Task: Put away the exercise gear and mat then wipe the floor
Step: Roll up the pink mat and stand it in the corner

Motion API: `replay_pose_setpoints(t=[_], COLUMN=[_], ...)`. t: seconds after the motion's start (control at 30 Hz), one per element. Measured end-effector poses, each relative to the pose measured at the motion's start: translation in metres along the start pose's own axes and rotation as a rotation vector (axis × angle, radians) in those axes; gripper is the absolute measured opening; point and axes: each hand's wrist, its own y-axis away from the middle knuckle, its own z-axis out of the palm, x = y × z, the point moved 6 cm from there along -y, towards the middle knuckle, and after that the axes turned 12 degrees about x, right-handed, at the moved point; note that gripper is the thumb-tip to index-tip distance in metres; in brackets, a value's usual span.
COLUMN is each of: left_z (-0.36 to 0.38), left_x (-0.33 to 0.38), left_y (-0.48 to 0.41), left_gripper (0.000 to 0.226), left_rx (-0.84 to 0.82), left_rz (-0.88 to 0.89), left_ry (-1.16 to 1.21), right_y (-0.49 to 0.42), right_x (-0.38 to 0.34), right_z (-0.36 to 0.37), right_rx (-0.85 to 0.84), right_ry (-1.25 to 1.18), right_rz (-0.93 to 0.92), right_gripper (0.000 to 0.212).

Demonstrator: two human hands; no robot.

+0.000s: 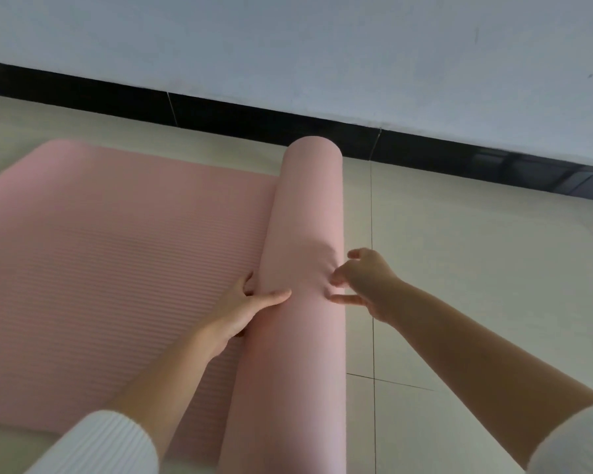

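The left hand [250,302] grips the mat [305,206] where its rolled part meets the flat sheet, thumb on top and fingers tucked into the crease, probably to keep the roll tight. The right hand [363,282], half-curled and holding nothing, steadies the opposite side with its fingertips. The mat lies on pale floor tiles [476,268], and the roll's far end is near the black skirting [220,111] at the floor's edge, below a grey wall [322,46].

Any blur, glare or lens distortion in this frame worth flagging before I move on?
Head view: fingers of the right hand are motion-blurred, the left hand sharper. Head view: the pink mat is soft at its far left corner. Head view: light is flat and dim, without hard shadows; the black skirting shows faint reflections at right, and it runs slanted across the frame.
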Motion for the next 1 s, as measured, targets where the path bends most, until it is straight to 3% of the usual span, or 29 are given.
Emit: replay_pose_setpoints(t=[0.07, 0.17, 0.3, 0.43, 0.57, 0.7, 0.8, 0.93, 1.0], left_z=[-0.018, -0.031, -0.07, -0.096, -0.112, -0.142, -0.159, -0.189, -0.193], left_x=[0.0, 0.009, 0.001, 0.005, -0.005, -0.016, -0.017, -0.018, -0.022], left_y=[-0.005, -0.007, -0.016, -0.017, -0.024, -0.038, -0.047, -0.063, -0.065], left_gripper=[0.106, 0.074, 0.054, 0.022, 0.039, 0.062, 0.057, 0.036, 0.03], left_rx=[0.026, 0.015, 0.076, 0.142, 0.09, 0.192, 0.217, 0.314, 0.269], left_rz=[0.019, 0.124, 0.157, 0.039, 0.004, 0.035, 0.11, 0.25, 0.225], left_ry=[0.01, -0.024, -0.141, -0.157, -0.181, -0.159, -0.129, -0.249, -0.246], right_y=[0.001, 0.004, 0.011, 0.024, 0.028, 0.018, 0.02, 0.034, 0.038], right_x=[0.001, -0.011, -0.02, -0.035, -0.046, -0.04, -0.029, -0.025, -0.025], right_z=[0.015, 0.023, 0.068, 0.111, 0.129, 0.126, 0.139, 0.173, 0.189], right_rx=[0.029, 0.054, -0.106, -0.056, -0.022, 0.089, 0.06, -0.096, -0.144], right_ry=[0.256, 0.469, 0.419, 0.357, 0.174, 0.171, 0.402, 0.354, 0.309], right_rz=[-0.107, -0.335, -0.368, -0.434, -0.391, -0.295, -0.317, -0.311, -0.302], right_gripper=[0.052, 0.044, 0.047, 0.047, 0.048, 0.049, 0.057, 0.061, 0.068])
